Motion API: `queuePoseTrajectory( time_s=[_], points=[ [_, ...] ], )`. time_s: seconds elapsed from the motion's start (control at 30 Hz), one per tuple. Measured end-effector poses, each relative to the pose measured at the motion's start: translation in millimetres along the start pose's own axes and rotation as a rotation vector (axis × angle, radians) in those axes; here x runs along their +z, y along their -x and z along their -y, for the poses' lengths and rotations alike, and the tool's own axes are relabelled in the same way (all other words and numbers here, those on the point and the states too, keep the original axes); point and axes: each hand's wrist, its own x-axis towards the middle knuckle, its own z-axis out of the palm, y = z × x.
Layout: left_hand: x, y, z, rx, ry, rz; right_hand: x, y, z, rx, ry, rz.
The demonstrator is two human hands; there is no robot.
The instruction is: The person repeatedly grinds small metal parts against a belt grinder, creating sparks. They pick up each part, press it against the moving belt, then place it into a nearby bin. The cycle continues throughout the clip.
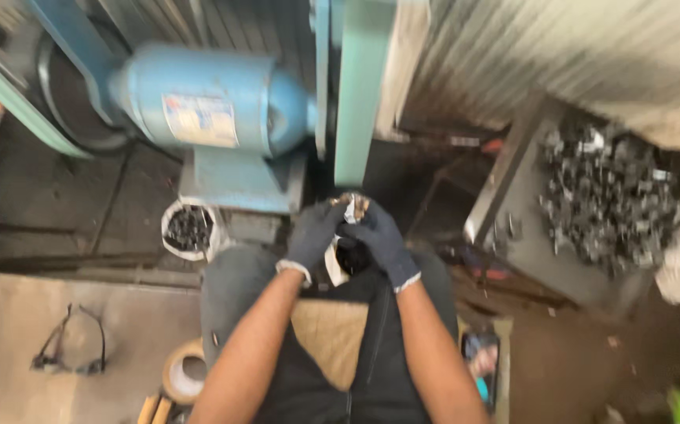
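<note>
Both my hands wear dark gloves and meet in front of my lap. My left hand and my right hand together grip a small shiny metal part, held up close to the upright teal belt guard of a machine. Below my hands a white bag with dark contents rests on my lap. The picture is blurred, so the part's exact shape is unclear.
A blue electric motor sits at the back left. A white container of dark pieces stands under it. A grey tray heaped with several metal parts is on the right. Glasses and a tape roll lie at left.
</note>
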Motion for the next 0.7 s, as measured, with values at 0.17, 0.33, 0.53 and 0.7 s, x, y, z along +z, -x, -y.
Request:
queuePoseTrajectory(
  time_s=[0.17,0.33,0.53,0.7],
  points=[
    [5.7,14.5,14.6,-0.054,0.199,0.206,-1.8,20.8,2.4,0.220,0.000,-0.017],
    [35.2,-17.1,42.5,-0.113,0.352,0.009,-6.8,-26.7,-27.2,-0.004,0.040,-0.076],
    [51.1,-47.2,64.0,0.219,0.005,-0.174,-15.0,-51.6,-41.4,0.088,0.272,-0.219],
    [35.0,-22.1,51.8,0.613,-0.425,-0.124,-13.4,-19.9,-24.6,-0.024,0.085,-0.099]
  ],
)
